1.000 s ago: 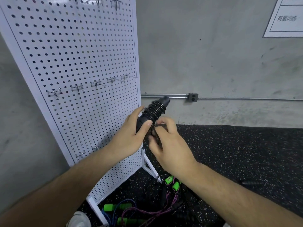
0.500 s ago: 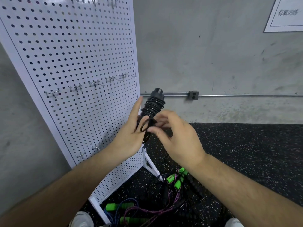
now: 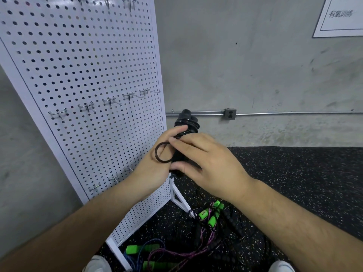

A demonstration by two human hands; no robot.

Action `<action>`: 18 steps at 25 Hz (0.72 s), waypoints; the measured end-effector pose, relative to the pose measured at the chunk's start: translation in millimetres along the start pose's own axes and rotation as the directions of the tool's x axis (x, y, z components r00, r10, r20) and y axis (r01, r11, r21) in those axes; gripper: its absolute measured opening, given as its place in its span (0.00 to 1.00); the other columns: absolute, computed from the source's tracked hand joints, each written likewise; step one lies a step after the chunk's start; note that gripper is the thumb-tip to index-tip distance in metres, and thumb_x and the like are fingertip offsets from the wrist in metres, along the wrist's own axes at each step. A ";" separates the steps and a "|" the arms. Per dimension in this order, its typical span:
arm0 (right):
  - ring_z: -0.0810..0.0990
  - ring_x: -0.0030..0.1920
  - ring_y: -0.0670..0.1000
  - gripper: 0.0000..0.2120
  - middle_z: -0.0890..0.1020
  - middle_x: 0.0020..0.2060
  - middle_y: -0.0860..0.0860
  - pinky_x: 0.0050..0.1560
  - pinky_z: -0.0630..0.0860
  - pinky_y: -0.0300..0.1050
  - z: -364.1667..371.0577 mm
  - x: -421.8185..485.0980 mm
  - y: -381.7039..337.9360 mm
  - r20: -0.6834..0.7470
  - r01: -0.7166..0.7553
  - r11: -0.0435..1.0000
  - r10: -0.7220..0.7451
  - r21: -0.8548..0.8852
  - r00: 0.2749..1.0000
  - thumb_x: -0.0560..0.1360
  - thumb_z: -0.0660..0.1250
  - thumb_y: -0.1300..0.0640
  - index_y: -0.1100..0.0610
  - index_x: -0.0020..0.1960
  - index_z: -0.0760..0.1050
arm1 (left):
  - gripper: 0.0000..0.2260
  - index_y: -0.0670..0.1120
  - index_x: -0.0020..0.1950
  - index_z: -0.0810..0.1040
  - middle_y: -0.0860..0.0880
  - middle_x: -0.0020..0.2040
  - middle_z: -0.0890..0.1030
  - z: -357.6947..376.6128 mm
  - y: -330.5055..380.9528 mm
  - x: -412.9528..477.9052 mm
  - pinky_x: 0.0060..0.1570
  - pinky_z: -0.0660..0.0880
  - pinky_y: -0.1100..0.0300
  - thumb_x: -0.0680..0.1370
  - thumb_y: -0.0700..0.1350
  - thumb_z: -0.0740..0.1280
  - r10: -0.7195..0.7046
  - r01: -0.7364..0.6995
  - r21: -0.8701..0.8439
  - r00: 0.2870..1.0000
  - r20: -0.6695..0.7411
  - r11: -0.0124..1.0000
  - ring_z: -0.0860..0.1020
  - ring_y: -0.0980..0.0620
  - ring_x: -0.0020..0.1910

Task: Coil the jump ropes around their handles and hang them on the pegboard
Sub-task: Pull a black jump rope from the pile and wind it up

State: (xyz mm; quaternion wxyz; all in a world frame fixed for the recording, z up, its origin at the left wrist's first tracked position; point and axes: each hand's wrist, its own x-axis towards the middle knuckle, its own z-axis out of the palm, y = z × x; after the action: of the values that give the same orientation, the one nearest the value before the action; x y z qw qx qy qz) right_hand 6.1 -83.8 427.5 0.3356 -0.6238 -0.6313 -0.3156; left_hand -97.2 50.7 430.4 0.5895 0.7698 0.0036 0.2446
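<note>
the left hand (image 3: pixel 155 169) curls round the black coiled jump rope (image 3: pixel 187 122), upright just beside the pegboard (image 3: pixel 98 65). the right hand (image 3: pixel 206 163) pinches a small cord loop (image 3: pixel 164 161) lying against the left hand.

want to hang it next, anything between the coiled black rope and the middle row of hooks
Nothing visible. Left hand and right hand hold the black rope beside the pegboard; its middle hooks are bare.
</note>
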 end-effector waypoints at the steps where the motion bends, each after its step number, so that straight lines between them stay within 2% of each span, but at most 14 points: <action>1: 0.80 0.52 0.56 0.21 0.82 0.54 0.56 0.54 0.77 0.49 0.1 0.2 -1.2 -0.020 0.002 1.000 -0.002 -0.008 1.000 0.76 0.74 0.54 0.62 0.65 0.79 | 0.17 0.55 0.73 0.71 0.51 0.65 0.80 0.1 -2.8 -0.6 0.68 0.74 0.46 0.85 0.42 0.59 0.001 -0.002 0.027 1.000 0.020 1.000 0.78 0.53 0.67; 4: 0.81 0.50 0.51 0.15 0.83 0.50 0.53 0.52 0.78 0.46 -2.6 0.7 -4.1 -0.050 -0.023 0.998 0.026 0.053 0.998 0.75 0.75 0.57 0.61 0.60 0.82 | 0.17 0.58 0.71 0.72 0.50 0.65 0.81 1.3 -4.3 0.7 0.65 0.75 0.44 0.83 0.45 0.59 -0.011 0.011 -0.001 0.999 0.048 1.000 0.78 0.49 0.66; 7: 0.78 0.49 0.41 0.14 0.83 0.48 0.48 0.53 0.74 0.35 -15.0 2.8 2.7 -0.054 -0.129 0.961 0.146 0.243 0.988 0.75 0.75 0.58 0.59 0.61 0.82 | 0.14 0.55 0.68 0.76 0.45 0.59 0.84 -0.9 3.4 7.0 0.51 0.81 0.43 0.85 0.43 0.59 -0.147 0.135 -0.251 0.989 -0.029 0.958 0.82 0.43 0.58; 9: 0.79 0.47 0.45 0.14 0.82 0.47 0.47 0.49 0.75 0.37 -24.5 2.4 13.0 -0.059 -0.148 0.953 0.169 0.263 0.984 0.76 0.74 0.58 0.58 0.61 0.83 | 0.16 0.52 0.68 0.75 0.42 0.60 0.83 -7.4 7.7 10.5 0.42 0.82 0.44 0.86 0.41 0.52 -0.199 0.169 -0.416 0.979 -0.030 0.893 0.83 0.41 0.54; 10: 0.80 0.45 0.47 0.14 0.82 0.46 0.48 0.46 0.76 0.39 -28.4 1.2 18.6 -0.061 -0.153 0.958 0.173 0.243 0.983 0.76 0.74 0.58 0.57 0.61 0.83 | 0.18 0.51 0.70 0.74 0.41 0.61 0.82 -10.5 9.5 11.6 0.41 0.82 0.45 0.86 0.40 0.51 -0.204 0.170 -0.470 0.979 -0.022 0.866 0.82 0.39 0.55; 12: 0.78 0.41 0.48 0.13 0.82 0.42 0.48 0.40 0.74 0.38 -32.8 -1.0 27.0 -0.050 -0.176 0.967 0.188 0.187 0.981 0.75 0.74 0.59 0.56 0.59 0.84 | 0.19 0.50 0.71 0.73 0.40 0.61 0.83 -15.0 11.9 11.7 0.41 0.82 0.45 0.84 0.39 0.51 -0.191 0.158 -0.522 0.981 -0.010 0.838 0.81 0.35 0.57; 15: 0.75 0.36 0.44 0.09 0.81 0.40 0.47 0.37 0.70 0.34 -31.7 -2.6 27.7 0.037 -0.186 0.979 0.184 0.083 0.982 0.75 0.74 0.57 0.56 0.55 0.86 | 0.23 0.51 0.70 0.73 0.41 0.58 0.83 -15.5 11.0 10.6 0.42 0.81 0.45 0.76 0.39 0.58 -0.168 0.149 -0.529 0.986 0.011 0.836 0.81 0.40 0.53; 18: 0.75 0.37 0.43 0.07 0.80 0.40 0.45 0.37 0.71 0.32 -29.3 -3.3 21.3 0.109 -0.211 0.976 0.203 0.057 0.973 0.76 0.74 0.56 0.56 0.53 0.86 | 0.25 0.52 0.67 0.74 0.40 0.56 0.83 -12.3 9.3 11.2 0.45 0.81 0.42 0.71 0.37 0.58 -0.157 0.148 -0.517 0.987 0.026 0.843 0.82 0.41 0.51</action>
State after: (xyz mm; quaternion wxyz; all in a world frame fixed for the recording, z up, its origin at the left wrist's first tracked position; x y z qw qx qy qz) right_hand 28.2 -109.1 441.2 0.3549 -0.6898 -0.5897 -0.2246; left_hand -94.7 62.4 445.3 0.7922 0.5780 0.0038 0.1955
